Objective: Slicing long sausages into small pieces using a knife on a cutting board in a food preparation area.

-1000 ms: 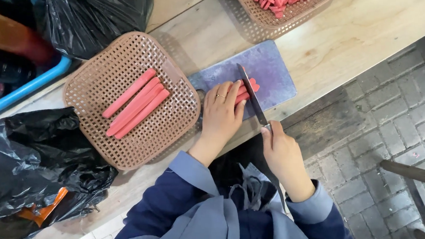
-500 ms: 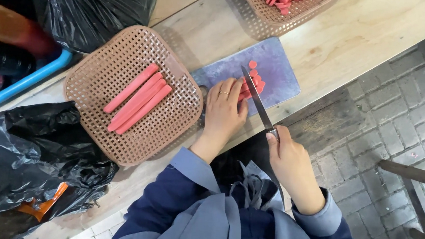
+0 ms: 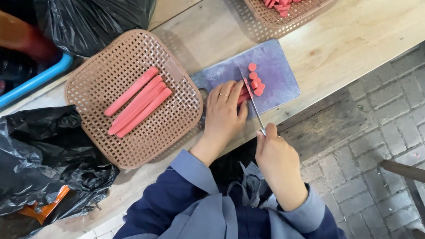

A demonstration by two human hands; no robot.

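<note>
our near basket (image 3: 99, 80) holds whole pink sausages (image 3: 138, 101); the far basket (image 3: 301, 15), cut off, holds slices. our right hand (image 3: 277, 162) grips the knife (image 3: 250, 98), our left hand (image 3: 224, 113) flat, hiding the sausage.

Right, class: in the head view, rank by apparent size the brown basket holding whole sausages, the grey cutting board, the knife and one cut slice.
1. Brown basket
2. Cutting board
3. Knife, in the right hand
4. Cut slice

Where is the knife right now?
In the head view the knife is in the right hand, just right of centre, its blade over the purple board, between the left hand and the cut pink rounds.
</note>
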